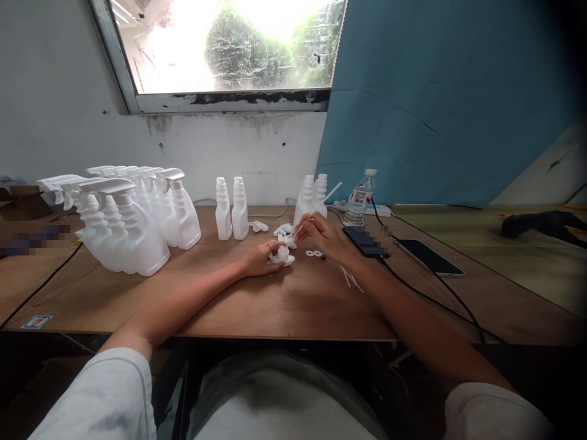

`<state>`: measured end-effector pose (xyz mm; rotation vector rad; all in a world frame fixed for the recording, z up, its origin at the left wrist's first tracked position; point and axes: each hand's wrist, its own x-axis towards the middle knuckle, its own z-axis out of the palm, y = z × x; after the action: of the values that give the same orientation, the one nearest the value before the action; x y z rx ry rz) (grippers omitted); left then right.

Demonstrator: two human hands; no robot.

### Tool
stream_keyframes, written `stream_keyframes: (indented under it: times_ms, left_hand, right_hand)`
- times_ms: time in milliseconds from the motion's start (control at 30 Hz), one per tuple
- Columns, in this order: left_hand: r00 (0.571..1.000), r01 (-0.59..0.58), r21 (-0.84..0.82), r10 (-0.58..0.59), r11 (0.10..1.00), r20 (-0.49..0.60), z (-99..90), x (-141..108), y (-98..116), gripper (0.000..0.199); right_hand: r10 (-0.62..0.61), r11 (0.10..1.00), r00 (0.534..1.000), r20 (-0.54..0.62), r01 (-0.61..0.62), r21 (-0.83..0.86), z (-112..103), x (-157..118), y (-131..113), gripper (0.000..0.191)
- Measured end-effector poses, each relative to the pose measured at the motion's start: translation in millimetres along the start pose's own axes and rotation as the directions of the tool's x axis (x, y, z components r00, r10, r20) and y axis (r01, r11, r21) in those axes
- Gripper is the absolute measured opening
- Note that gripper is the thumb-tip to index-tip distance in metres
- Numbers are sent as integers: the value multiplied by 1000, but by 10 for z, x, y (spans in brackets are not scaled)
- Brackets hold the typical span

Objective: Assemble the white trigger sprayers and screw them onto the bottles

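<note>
My left hand [262,258] rests on the table with its fingers closed around a white spray head [283,252], whose round collar faces up. Just right of it and slightly higher, my right hand [318,232] is pinched; what its fingertips hold is too small to make out. More white spray heads [282,230] lie behind the hands. Two white washers [313,253] and a small dark piece lie to the right. Thin white tubes [351,278] lie under my right forearm. Behind my right hand stand two open white bottles [306,198], with a white tube slanting up beside them.
Two open bottles [232,211] stand left of centre. Rows of bottles with spray heads [132,226] fill the left side. A water bottle [360,200], two phones [365,241] and black cables [431,296] are on the right of the wooden table [257,311].
</note>
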<state>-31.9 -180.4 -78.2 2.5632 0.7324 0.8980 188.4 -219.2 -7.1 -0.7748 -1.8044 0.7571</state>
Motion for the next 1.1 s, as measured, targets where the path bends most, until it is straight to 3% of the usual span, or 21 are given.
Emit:
stream_keyframes:
  times_ms: [167, 400, 767, 1100]
  left_hand:
    - [999, 38, -109, -38, 993, 5, -40, 39, -31, 59]
    - [998, -48, -163, 54, 985, 35, -58, 74, -43, 41]
    - [998, -54, -128, 59, 990, 38, -53, 64, -58, 43]
    - [998, -55, -158, 60, 986, 23, -57, 71, -30, 44]
  right_hand:
    - [70, 982, 996, 64, -57, -182, 135, -13, 93, 29]
    - [30, 965, 994, 104, -2, -261, 290, 14, 222, 23]
    - [9, 966, 999, 38, 1, -260, 293, -14, 351, 25]
    - [-26, 957, 998, 64, 44, -287, 346, -28, 374, 26]
